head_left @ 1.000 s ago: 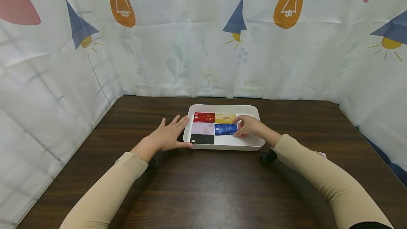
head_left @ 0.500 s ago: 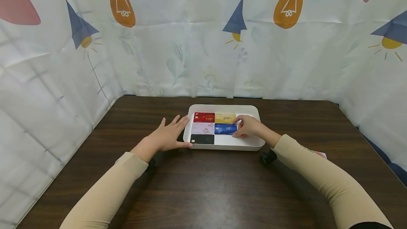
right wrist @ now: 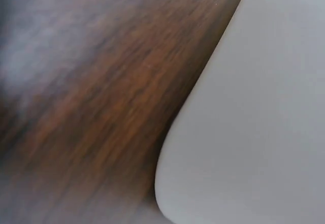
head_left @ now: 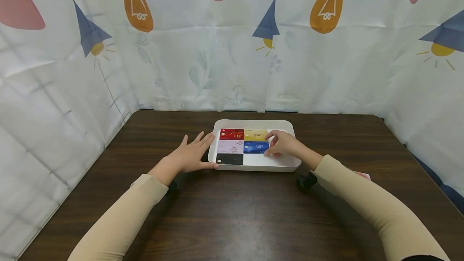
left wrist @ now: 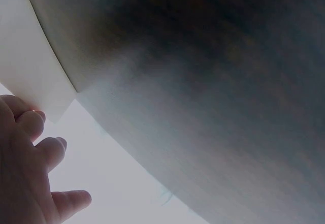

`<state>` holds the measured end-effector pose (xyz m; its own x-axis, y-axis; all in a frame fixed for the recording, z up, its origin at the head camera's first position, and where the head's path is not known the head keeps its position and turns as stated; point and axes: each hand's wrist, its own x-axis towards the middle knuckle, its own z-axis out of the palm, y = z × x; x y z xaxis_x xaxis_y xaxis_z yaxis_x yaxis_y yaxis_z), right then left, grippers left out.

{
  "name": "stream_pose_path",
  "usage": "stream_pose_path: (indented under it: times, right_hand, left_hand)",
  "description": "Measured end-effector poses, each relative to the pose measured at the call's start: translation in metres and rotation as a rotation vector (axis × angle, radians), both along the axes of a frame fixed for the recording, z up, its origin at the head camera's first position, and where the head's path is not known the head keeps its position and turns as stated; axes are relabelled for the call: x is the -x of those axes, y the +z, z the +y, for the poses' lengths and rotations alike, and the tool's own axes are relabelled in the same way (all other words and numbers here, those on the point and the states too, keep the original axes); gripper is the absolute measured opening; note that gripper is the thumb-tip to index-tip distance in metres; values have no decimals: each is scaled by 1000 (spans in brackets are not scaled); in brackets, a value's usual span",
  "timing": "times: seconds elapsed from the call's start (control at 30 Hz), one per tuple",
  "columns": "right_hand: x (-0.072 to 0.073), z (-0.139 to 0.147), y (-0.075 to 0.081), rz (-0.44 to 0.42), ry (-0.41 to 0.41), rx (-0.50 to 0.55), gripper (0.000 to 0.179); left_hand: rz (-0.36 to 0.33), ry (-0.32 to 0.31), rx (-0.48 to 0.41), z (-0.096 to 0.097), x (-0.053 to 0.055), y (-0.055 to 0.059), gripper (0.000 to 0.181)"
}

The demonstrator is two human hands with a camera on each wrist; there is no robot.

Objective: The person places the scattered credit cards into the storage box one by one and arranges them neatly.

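A white tray (head_left: 272,164) holds several cards laid in two columns. In its left column lie a red VIP card (head_left: 232,134), a pale pink card (head_left: 230,147) and a black card (head_left: 230,159). To the right are a yellow card (head_left: 254,135) and, just below it, a blue VIP card (head_left: 255,147). My right hand (head_left: 287,145) holds the blue card by its right end, thumb at the lower corner and fingers curled above. Spread fingers of my left hand (head_left: 188,157) rest against the tray's left side. In the right wrist view only the tray's outer wall (right wrist: 244,132) shows.
The tray stands on a dark wooden table (head_left: 232,212), near its far edge. A small pinkish item (head_left: 363,175) lies partly hidden beneath the right sleeve. A patterned white curtain (head_left: 224,63) hangs behind the table and at both sides.
The blue card has shifted very slightly left and up against its neighbours, with my right fingers staying on it. My left hand has kept its place. The head view has moved a touch.
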<state>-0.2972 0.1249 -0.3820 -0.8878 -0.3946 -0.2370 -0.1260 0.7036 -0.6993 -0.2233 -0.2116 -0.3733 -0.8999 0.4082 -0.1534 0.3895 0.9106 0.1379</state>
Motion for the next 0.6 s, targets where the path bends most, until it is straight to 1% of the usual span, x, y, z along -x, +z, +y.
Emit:
stream_pose_path:
  times: [0.27, 0.37, 0.5, 0.6]
  right_hand:
    - [-16, 21, 11, 178, 67, 26, 35]
    - [-22, 34, 16, 251, 104, 68, 30]
    - [-29, 53, 21, 311, 147, 141, 27]
    - [-35, 69, 25, 339, 159, 154, 25]
  left_hand:
    - [9, -4, -5, -2, 0, -4, 112]
    - [8, -2, -8, -3, 0, -4, 112]
    - [8, -2, -4, -2, 1, -4, 113]
    - [9, -5, 1, -2, 2, -5, 113]
